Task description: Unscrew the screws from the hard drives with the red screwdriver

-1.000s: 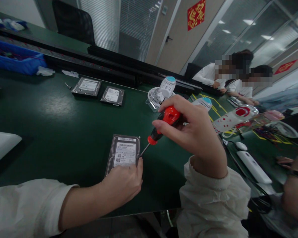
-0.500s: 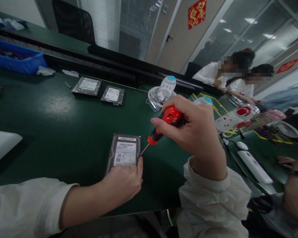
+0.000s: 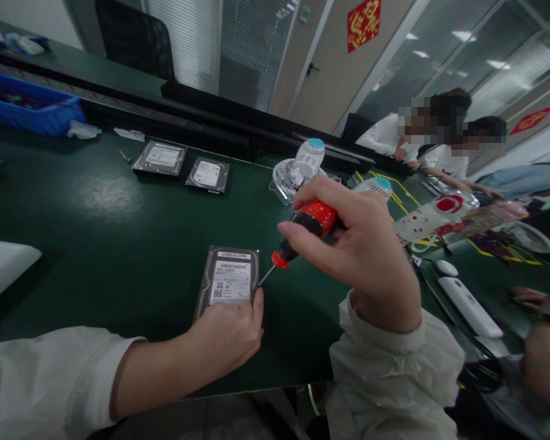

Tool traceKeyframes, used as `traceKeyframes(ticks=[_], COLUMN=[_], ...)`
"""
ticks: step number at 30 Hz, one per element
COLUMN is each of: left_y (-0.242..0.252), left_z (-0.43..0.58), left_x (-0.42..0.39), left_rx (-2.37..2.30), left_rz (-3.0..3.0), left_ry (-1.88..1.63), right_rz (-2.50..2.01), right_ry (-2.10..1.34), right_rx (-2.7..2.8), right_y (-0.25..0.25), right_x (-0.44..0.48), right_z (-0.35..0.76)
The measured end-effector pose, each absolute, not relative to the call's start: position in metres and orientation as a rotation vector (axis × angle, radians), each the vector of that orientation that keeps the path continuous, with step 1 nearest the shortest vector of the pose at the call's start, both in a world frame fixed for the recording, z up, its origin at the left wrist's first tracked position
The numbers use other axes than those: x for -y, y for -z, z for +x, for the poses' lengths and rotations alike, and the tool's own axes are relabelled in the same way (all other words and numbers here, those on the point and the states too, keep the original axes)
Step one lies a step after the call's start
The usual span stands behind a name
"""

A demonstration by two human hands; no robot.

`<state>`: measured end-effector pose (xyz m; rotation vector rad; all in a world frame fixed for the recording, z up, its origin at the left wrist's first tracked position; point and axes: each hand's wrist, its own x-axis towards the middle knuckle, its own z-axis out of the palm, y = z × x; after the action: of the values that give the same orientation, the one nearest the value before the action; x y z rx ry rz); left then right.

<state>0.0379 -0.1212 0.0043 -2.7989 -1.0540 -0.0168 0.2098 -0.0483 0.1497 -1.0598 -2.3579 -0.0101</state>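
the labelled hard drive (image 3: 230, 278) is lying flat, label up, on the green table (image 3: 119, 275), just beyond and partly under the left hand (image 3: 231, 336), which is covering its near end. relative to the right hand (image 3: 357, 244), the drive is sitting lower and to the left, apart from the fingers and reached only by the tool.

the left hand is curling nearly closed over the drive and grasping its near part; the undersides of its fingers are staying out of sight. one digit is pointing away from the person along the drive's right edge, its tip ending just beside the screwdriver's tip.

the right hand is closing around the red and black handle of the screwdriver (image 3: 318, 217), thumb along the near side and fingers wrapping over the top. the screwdriver is tilting, its thin metal shaft (image 3: 267, 276) running down and left to the drive's right edge. whether the tip is sitting in a screw is too small to tell.

farther back, two more drives are lying side by side, the left one (image 3: 160, 157) and the right one (image 3: 208, 175), slightly apart. a white fan (image 3: 308, 157) is standing beyond the right hand.
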Motion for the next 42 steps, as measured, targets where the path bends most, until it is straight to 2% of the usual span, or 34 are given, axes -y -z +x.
traceKeyframes(ticks=[4, 19, 24, 29, 42], left_y=[-0.0050, -0.0019, -0.0031, -0.0036, 0.0003], left_z=[0.0370, 0.0373, 0.0372, 0.0370, 0.0357], left_x=[0.1210, 0.1203, 0.1214, 0.1211, 0.1224], left_rx=[1.015, 1.067, 1.028, 1.058, 1.084], left_rz=[-2.789, -2.792, -2.759, -2.777, -2.803], left_ry=[0.035, 0.048, 0.064, 0.034, 0.055], right_rz=[-0.984, -1.058, -0.889, -1.021, -1.027], right_ry=[-0.079, 0.014, -0.122, -0.072, -0.111], right_rx=[2.429, 2.335, 2.410, 2.340, 2.357], right_y=[-0.1500, -0.1469, -0.1492, -0.1504, -0.1484], right_x=[0.0484, 0.0466, 0.0474, 0.0482, 0.0442], right_z=[0.2107, 0.2071, 0.2100, 0.2099, 0.2095])
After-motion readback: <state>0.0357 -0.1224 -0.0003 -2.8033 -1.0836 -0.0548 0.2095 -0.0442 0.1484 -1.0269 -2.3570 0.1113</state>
